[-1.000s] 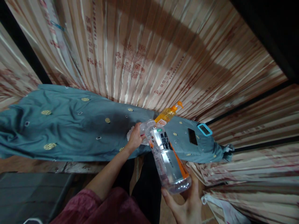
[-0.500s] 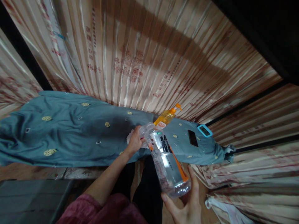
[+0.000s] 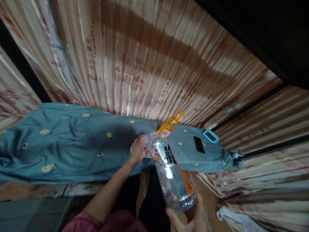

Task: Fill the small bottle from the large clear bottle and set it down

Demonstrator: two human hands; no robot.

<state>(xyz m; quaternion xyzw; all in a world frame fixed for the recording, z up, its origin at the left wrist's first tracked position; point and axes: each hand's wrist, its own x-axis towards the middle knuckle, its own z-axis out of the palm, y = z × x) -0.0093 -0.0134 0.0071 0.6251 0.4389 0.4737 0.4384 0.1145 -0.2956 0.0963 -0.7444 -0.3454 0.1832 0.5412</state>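
Note:
A large clear plastic bottle (image 3: 170,170) with a silver, black and orange label slants away from me, its base nearest me. My right hand (image 3: 190,216) grips it around the base. At its neck end, my left hand (image 3: 138,152) is closed on a clear, see-through plastic piece (image 3: 146,141), whose exact shape I cannot make out. Something white and crumpled, like tissue (image 3: 132,145), shows beside the left hand's fingers; whether it is held or lies on the cloth I cannot tell. Just beyond the bottle's neck is an orange pump bottle (image 3: 169,125).
A blue-green patterned cloth (image 3: 72,145) covers the long narrow surface before me. A dark phone (image 3: 199,144) and a blue-framed digital timer (image 3: 210,136) lie on its right part. Pleated curtains (image 3: 135,48) hang behind. A grey box-like surface (image 3: 31,214) stands lower left.
My view has shifted slightly, so the cloth and its objects sit a little lower. Both hands keep their holds, and the bottle stays at nearly the same slant.

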